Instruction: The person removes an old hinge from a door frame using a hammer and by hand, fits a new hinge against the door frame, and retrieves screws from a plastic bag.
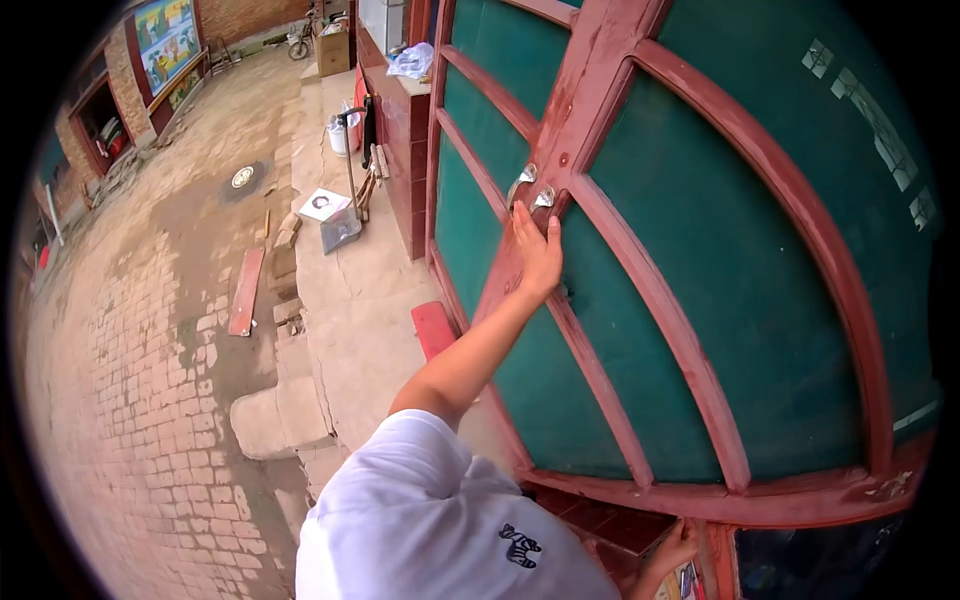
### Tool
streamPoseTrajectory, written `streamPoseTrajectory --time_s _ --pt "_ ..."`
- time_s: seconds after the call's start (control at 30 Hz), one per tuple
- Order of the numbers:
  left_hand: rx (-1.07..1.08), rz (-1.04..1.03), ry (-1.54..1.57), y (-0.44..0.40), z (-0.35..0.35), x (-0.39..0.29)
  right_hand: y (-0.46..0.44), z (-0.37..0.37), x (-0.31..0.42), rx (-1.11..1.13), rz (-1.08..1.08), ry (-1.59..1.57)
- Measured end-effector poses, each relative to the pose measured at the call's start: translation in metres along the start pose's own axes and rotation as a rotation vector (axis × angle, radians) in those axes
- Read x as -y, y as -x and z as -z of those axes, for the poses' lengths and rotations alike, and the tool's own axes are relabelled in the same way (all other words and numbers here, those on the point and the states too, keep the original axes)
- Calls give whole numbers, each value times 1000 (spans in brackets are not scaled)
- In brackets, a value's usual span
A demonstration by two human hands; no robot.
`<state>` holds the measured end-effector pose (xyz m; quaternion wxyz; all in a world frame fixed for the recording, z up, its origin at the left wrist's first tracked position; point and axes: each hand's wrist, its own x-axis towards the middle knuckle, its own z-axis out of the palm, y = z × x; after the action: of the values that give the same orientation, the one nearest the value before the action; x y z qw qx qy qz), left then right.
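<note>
My left hand (538, 255) lies against the red frame of a green-panelled door (640, 290), its fingers stretched toward two metal handles (543, 198). The fingertips reach just below the handles, and the fingers are not wrapped round them. Low on the right, my right hand (677, 548) is small and partly hidden; its fingers are bent at the edge of the red frame (706, 545) at the door's bottom. Under that hand are several small coloured items, too small to name.
A brick-paved yard (150, 400) spreads out to the left. On the concrete ledge (350, 290) are a dustpan (340, 232) and a red object (433, 328). A reddish board (246, 292) lies on the ground. A tiled counter (405, 130) carries a plastic bag (410, 62).
</note>
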<state>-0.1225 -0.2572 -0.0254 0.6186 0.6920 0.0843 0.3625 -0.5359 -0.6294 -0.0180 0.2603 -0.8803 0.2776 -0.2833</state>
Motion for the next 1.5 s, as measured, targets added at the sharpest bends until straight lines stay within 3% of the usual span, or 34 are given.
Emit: streamPoseTrajectory --time_s 0.13,0.33,0.43,0.53,0.6,0.67,0.9,1.0,1.1,1.3,1.5 --pt "91 36 10 3 18 -17 -4 -7 -31 -32 20 -40" --pt "221 -151 174 20 42 -18 1 -3 -25 -108 6 4" --pt "248 -149 -25 81 43 -12 2 -4 -14 -161 -13 16" --pt "599 154 258 171 46 -19 2 -7 -6 -219 -3 30" --pt "1026 289 315 233 54 -58 5 -11 -5 -259 -48 46" --pt "1260 314 241 288 54 -89 6 -11 -5 -262 -74 51" --pt "1654 373 308 364 18 -171 5 -14 -10 -330 -33 -2" --pt "1650 806 376 386 7 -181 5 -14 -11 -332 -30 -9" --pt "1581 980 518 404 2 -187 4 -13 -10 -336 -22 -24" --pt "1496 911 528 424 5 -188 5 -12 -13 -313 -6 -24" --pt "1543 885 557 423 5 -182 6 -12 -12 -294 -39 -23"
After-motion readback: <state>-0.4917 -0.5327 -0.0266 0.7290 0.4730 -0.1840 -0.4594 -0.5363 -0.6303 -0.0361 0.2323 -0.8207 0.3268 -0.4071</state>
